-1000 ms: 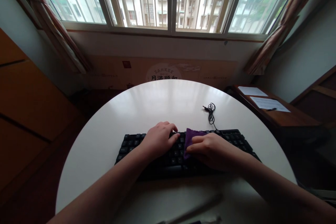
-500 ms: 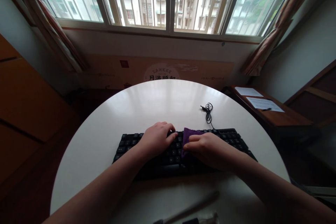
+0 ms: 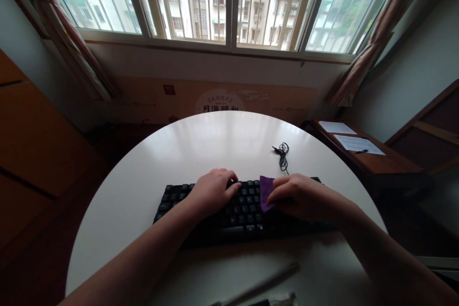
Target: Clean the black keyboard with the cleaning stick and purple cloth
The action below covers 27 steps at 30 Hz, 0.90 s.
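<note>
A black keyboard [image 3: 244,213] lies across the near half of a round white table [image 3: 215,148]. My left hand [image 3: 211,190] rests on the keys left of centre, fingers curled loosely, holding nothing. My right hand [image 3: 304,197] lies over the right half of the keyboard, fingers pressed down on a purple cloth [image 3: 266,192] whose left edge sticks out from under the fingertips. The keyboard's black cable [image 3: 282,153] is coiled on the table just behind it.
A pale stick-like object [image 3: 263,284] lies at the near table edge. A low wooden side table [image 3: 369,158] with papers [image 3: 358,143] and a pen stands to the right. A wooden cabinet [image 3: 39,138] is on the left, a barred window [image 3: 229,0] ahead.
My right hand has slid the purple cloth rightward along the keyboard, uncovering more centre keys. My left hand has stayed in place. The view has shifted slightly.
</note>
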### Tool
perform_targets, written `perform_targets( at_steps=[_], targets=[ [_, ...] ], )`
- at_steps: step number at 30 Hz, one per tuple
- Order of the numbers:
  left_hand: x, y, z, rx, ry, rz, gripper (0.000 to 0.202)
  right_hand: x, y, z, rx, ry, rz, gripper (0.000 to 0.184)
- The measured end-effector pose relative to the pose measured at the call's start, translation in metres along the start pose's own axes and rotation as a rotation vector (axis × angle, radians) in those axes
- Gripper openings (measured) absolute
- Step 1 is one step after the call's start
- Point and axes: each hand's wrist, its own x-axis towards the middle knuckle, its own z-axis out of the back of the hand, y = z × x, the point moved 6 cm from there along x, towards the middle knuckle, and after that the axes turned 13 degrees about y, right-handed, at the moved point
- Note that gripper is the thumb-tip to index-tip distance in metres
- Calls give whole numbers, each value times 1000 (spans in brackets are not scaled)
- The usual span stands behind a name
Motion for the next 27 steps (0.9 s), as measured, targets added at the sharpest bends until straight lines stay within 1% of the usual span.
perform_targets(
  at_steps=[5, 12, 17, 23, 27],
  targets=[
    [0, 0, 1, 7, 9, 8, 30, 9, 14, -10, 2, 57, 2, 20],
    [0, 1, -1, 17, 2, -8, 30, 16, 18, -13, -80, 10, -63, 25],
    [0, 2, -1, 9, -15, -9, 30, 16, 20, -14, -98, 58, -66, 23],
    [2, 3, -1, 18, -8, -5, 31, 14, 18, -9, -72, 31, -53, 25],
    [1, 3, 0, 8, -4, -6, 30, 0, 6, 3, -62, 33, -73, 24]
  ],
)
